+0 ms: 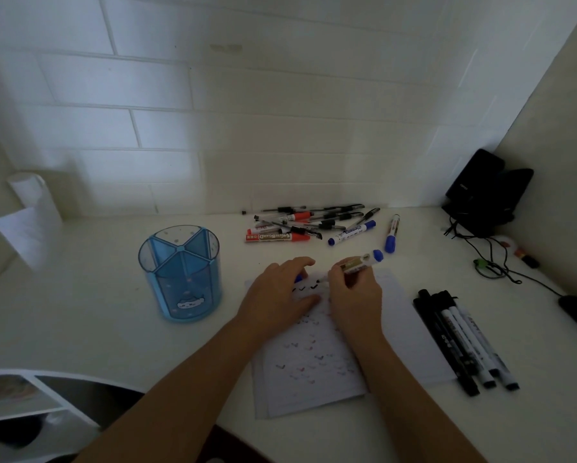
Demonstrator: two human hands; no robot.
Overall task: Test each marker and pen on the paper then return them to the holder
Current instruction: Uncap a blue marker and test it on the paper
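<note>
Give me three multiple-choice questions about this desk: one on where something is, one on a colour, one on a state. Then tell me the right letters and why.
1. Where does the translucent blue plastic pen holder stand?
A. Left of the white paper sheet
B. On the sheet
C. Right of the row of black markers

2. What colour is the far end of the gold-labelled marker in the right hand?
A. Red
B. Green
C. Blue

3. What state is the pen holder in?
A. Tipped on its side
B. Upright, with no pens standing in it
C. Upright, packed with pens

Answers: 1 A, it stands on the desk to the sheet's left. 2 C, a blue end shows beyond the fingers. 3 B, its open compartments look bare from above.
</note>
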